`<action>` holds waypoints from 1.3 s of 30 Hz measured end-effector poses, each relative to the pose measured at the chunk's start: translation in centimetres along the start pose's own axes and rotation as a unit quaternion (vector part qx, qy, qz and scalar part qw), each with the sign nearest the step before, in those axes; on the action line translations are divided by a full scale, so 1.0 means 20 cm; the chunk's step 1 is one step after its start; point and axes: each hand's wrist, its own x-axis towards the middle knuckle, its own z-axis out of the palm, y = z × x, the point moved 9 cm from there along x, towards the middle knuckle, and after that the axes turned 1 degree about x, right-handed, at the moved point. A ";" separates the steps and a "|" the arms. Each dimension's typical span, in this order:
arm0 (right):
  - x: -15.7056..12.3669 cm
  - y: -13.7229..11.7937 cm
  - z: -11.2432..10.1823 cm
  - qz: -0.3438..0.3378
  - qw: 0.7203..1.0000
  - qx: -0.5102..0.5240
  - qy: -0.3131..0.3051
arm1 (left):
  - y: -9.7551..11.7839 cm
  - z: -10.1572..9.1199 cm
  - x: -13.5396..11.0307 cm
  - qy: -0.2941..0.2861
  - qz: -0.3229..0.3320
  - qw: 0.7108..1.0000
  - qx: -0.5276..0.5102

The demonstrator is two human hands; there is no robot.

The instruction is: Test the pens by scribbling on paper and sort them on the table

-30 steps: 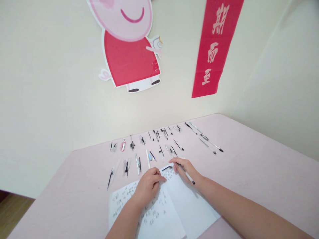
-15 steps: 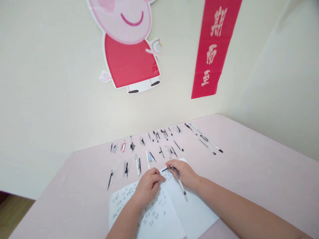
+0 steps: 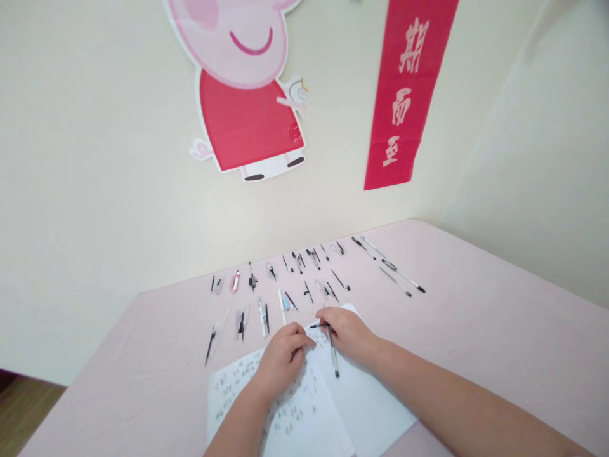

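Observation:
An open notebook (image 3: 361, 406) with handwriting on its left page lies on the pink table (image 3: 476, 330) in front of me. My left hand (image 3: 281, 360) rests on the left page with its fingers curled under. At the top of the right page my right hand (image 3: 349, 333) grips a slim pen (image 3: 332, 352), whose free end points back toward me. A short black pen cap (image 3: 318, 325) lies on the paper between the two hands, just off the right hand's fingertips.
Several pens, refills and caps (image 3: 295, 279) lie in rows on the table beyond the notebook, with longer pens (image 3: 402, 274) at the far right. On the wall behind hang a pink cartoon pig cutout (image 3: 247, 95) and a red banner (image 3: 404, 95).
The pen in my right hand has swung round: its free end pointed right and now points toward me. The right hand slid slightly left. The left hand has stayed put.

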 end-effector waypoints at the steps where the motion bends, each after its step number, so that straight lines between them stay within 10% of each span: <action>1: 0.00 0.00 0.00 0.000 1.000 -0.001 0.005 | 0.00 0.00 0.00 0.003 0.000 1.000 0.001; 12: 0.00 -0.03 -0.10 0.015 0.987 0.139 0.081 | -0.03 -0.06 0.00 0.064 -0.025 0.998 0.004; 39: -0.03 -0.05 0.00 0.058 0.931 0.361 0.020 | -0.03 -0.08 -0.01 0.122 -0.040 0.992 0.012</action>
